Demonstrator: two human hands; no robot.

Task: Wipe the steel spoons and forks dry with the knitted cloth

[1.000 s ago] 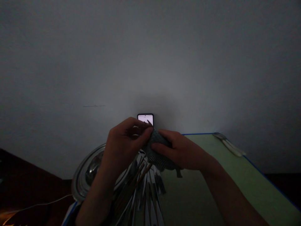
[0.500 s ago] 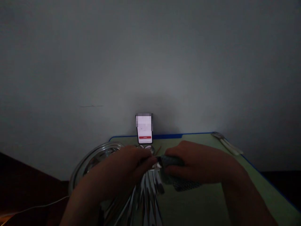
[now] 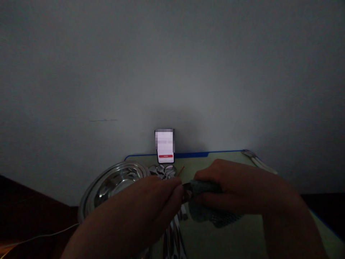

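Note:
My left hand (image 3: 155, 207) is closed, its thumb and fingers pinching a shiny metal piece of cutlery (image 3: 186, 192). Most of that piece is hidden, so its exact kind does not show. A grey-green cloth (image 3: 201, 208) with a patterned part is gripped in my right hand (image 3: 234, 187) and wraps around the other end of the cutlery. Under and behind my left hand lies a bunch of metal cutlery (image 3: 174, 239); rounded spoon bowls (image 3: 165, 171) show at its far end. Left of it stands a shiny metal bowl (image 3: 101, 180), partly covered by my left forearm.
A lit phone (image 3: 165, 145) leans against the grey wall (image 3: 172, 72) at the back of the pale green table (image 3: 221, 241). Forks with light handles (image 3: 260, 163) lie at the back right edge. A thin brown stick (image 3: 181, 171) is near the spoons. A white cable (image 3: 45, 236) runs at lower left.
Both hands have shifted slightly right and nearer with the cutlery and cloth. More of the bowl and spoon bowls shows now, while the left hand covers more of the cutlery handles.

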